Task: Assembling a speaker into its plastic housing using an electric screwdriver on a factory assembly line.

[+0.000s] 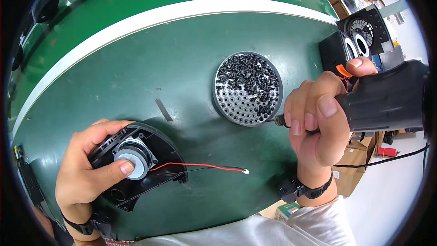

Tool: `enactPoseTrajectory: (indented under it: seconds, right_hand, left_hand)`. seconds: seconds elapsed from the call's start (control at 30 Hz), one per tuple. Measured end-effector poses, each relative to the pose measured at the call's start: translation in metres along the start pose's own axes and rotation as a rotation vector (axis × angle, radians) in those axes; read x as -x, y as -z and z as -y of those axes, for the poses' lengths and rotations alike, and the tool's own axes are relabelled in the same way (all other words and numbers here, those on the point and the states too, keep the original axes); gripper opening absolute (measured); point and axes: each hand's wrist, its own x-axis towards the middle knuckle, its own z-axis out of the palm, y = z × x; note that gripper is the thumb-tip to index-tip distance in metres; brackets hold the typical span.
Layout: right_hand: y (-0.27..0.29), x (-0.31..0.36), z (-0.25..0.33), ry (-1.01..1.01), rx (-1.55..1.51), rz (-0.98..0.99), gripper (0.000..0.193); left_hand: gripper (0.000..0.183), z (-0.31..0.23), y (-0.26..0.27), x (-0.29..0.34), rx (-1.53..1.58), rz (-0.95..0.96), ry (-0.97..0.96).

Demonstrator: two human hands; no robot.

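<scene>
My left hand (pixel 91 164) grips a black curved plastic housing (pixel 166 152) at the near left, fingers round its edge. Its thumb presses on the grey round magnet of a small speaker (pixel 133 159) seated in that housing. A red and black wire pair (pixel 205 166) runs right from the speaker to a white plug. My right hand (pixel 321 118) is closed round a black electric screwdriver (pixel 387 98). The tool's bit reaches the near right rim of a round grey screw tray (pixel 248 120). Black screws (pixel 250 75) heap over its far part; holes show in its near part.
A dark strip (pixel 164 110) lies on the green table between housing and tray. Black speaker boxes (pixel 334 50) and a fan (pixel 362 29) stand at the far right. A black cable (pixel 382 160) hangs at the right, near cardboard boxes (pixel 353 159). A white strip (pixel 218 5) edges the table's far side.
</scene>
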Motion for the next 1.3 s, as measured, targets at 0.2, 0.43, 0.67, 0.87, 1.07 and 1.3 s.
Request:
enactPoseTrajectory:
  seconds: [0.2, 0.43, 0.67, 0.87, 1.07, 1.3]
  right_hand:
    - [-0.001, 0.003, -0.004, 0.014, 0.023, 0.027, 0.048]
    - [0.014, 0.004, -0.008, 0.023, 0.024, 0.040, 0.044]
    - [0.006, 0.003, -0.008, 0.033, 0.082, 0.065, 0.046]
    - [0.001, 0.004, 0.001, 0.085, -0.150, -0.021, 0.041]
    - [0.014, 0.009, 0.043, 0.124, -0.206, -0.018, 0.022]
    - [0.004, -0.004, 0.059, 0.172, -0.432, -0.007, 0.033]
  left_hand:
    - [0.046, 0.002, 0.000, 0.004, -0.011, -0.016, -0.010]
    - [0.046, 0.002, -0.013, 0.002, -0.021, 0.003, -0.011]
    - [0.052, 0.003, 0.000, 0.000, -0.113, 0.031, -0.061]
    - [0.061, 0.008, 0.005, 0.007, -0.073, -0.017, 0.036]
    - [0.051, 0.009, 0.006, 0.010, -0.089, 0.095, -0.032]
    - [0.046, 0.010, -0.001, 0.010, -0.274, 0.042, -0.158]
